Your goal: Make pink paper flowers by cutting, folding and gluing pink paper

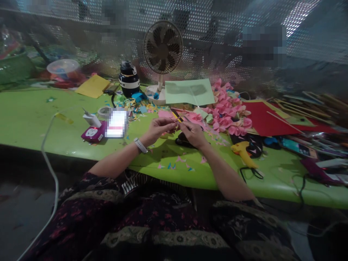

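My left hand [162, 127] and my right hand [192, 134] meet over the green table, fingertips pinched close together. Whatever small thing they hold between them is too small and blurred to name. Just beyond the fingertips is a thin yellow-and-black stick [177, 114], pencil-like; I cannot tell whether it is held or lies on the pink paper [165, 114]. A dark object [182, 140] rests under my right hand, partly hidden by it. Pink folded paper flowers [227, 108] are heaped beyond my right hand.
Paper scraps [171, 166] litter the green table [32, 119]. At the left are a phone [116, 123] and a purple power socket [94, 134]. A black bottle [129, 80] and a fan [162, 47] stand behind. A yellow glue gun [244, 153] and red paper [268, 117] lie right.
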Demonstrator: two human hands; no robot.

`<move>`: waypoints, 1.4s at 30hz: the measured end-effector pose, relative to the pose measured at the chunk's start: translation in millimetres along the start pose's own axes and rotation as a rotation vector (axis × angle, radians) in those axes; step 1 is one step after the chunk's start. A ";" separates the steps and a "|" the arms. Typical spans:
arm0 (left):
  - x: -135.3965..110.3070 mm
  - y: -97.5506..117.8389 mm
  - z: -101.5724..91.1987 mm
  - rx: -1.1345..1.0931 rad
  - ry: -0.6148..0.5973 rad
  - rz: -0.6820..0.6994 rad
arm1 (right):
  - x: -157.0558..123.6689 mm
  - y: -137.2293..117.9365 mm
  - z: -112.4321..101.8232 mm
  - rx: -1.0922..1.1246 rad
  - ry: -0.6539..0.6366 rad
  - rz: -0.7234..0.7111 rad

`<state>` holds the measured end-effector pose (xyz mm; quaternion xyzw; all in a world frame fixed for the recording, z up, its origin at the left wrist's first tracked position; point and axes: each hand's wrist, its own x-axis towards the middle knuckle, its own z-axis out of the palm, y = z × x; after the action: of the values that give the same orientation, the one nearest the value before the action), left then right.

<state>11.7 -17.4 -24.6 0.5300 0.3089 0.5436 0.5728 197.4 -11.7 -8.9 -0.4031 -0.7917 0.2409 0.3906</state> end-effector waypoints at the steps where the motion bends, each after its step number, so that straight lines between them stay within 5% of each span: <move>1: -0.1 0.2 -0.1 -0.003 -0.004 -0.002 | 0.3 0.4 -0.2 0.013 -0.004 0.010; 19: -0.2 2.3 4.3 -0.029 0.046 0.004 | 0.0 -6.1 -0.8 0.081 -0.078 0.005; 42: 0.5 -0.2 0.7 -0.039 0.017 -0.003 | 0.3 -3.7 -8.7 -0.109 -0.084 -0.021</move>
<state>12.5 -17.1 -24.6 0.5138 0.3039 0.5531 0.5812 202.7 -12.9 -1.2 -0.4052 -0.8235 0.2099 0.3370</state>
